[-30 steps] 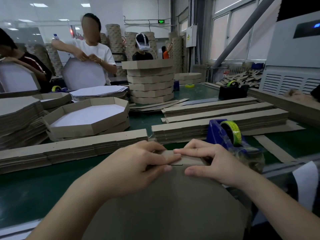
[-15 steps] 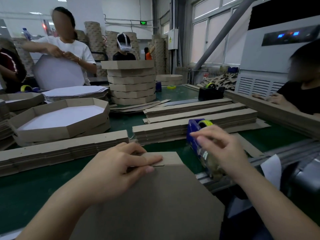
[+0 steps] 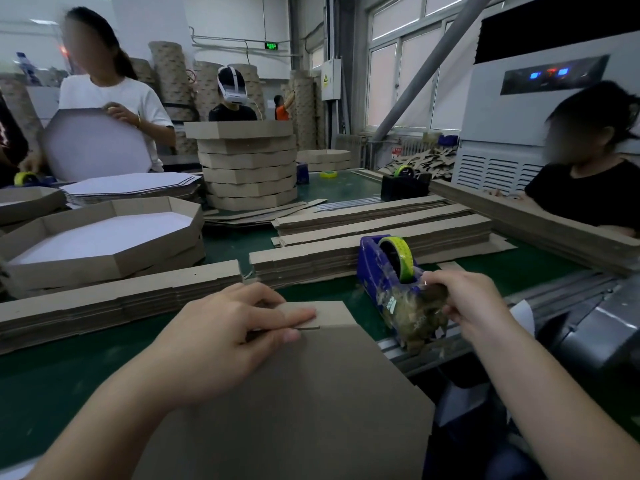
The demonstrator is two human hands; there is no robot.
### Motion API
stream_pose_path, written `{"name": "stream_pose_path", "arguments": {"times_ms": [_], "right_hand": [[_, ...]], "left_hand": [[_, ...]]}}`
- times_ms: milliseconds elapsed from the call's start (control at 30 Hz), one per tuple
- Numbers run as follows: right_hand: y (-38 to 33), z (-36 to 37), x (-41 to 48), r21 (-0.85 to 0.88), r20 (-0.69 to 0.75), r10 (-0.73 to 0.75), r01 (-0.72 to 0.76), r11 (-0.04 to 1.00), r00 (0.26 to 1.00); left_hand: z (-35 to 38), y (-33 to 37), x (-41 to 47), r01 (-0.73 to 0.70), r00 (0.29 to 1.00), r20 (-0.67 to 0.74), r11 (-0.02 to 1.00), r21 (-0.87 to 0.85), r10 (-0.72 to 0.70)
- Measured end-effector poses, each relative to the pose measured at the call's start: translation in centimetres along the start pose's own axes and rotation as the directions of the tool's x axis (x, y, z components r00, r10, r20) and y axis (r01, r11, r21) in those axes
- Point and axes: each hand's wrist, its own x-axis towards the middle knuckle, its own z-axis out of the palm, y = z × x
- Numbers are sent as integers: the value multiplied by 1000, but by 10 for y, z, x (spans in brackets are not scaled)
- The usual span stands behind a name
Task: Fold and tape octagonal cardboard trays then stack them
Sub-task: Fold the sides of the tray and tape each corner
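Head view shows us mid-taping: our left hand (image 3: 225,341) pinches the folded seam of the cardboard tray (image 3: 311,393) at the near edge of the counter (image 3: 52,382), our right hand (image 3: 464,303) has its grip closed on the tape dispenser (image 3: 388,271) beside it, so next we likely pull a strip across that seam.

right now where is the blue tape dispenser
Head view, right of centre: the blue tape dispenser stands between the cardboard tray and the right hand.
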Motion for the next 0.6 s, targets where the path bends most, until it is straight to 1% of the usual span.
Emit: {"name": "stream_pose_path", "arguments": {"times_ms": [133, 267, 333, 400, 467, 500, 600], "right_hand": [[4, 4, -2, 147, 0, 47, -47, 988, 999], [2, -1, -4, 307, 50, 72, -84, 948, 996], [6, -2, -9, 361, 45, 28, -42, 931, 999], [16, -2, -16, 403, 44, -59, 36, 914, 997], [26, -4, -24, 402, 46, -127, 98, 910, 991], [31, -5, -26, 369, 30, -143, 122, 921, 989], [41, -10, -27, 161, -28, -187, 189, 969, 982]], "left_hand": [[1, 2, 1, -2, 1000, 0, 1000, 5, 2], [2, 1, 2, -11, 1000, -14, 1000, 9, 11], [3, 1, 2, -8, 1000, -16, 1000, 8, 8], [4, 1, 2, -5, 1000, -22, 1000, -11, 5], [4, 0, 2, -11, 999, -32, 1000, -23, 11], [4, 0, 3, -12, 999, -34, 1000, -23, 11], [4, 2, 6, -8, 999, -40, 999, -41, 7]]}}
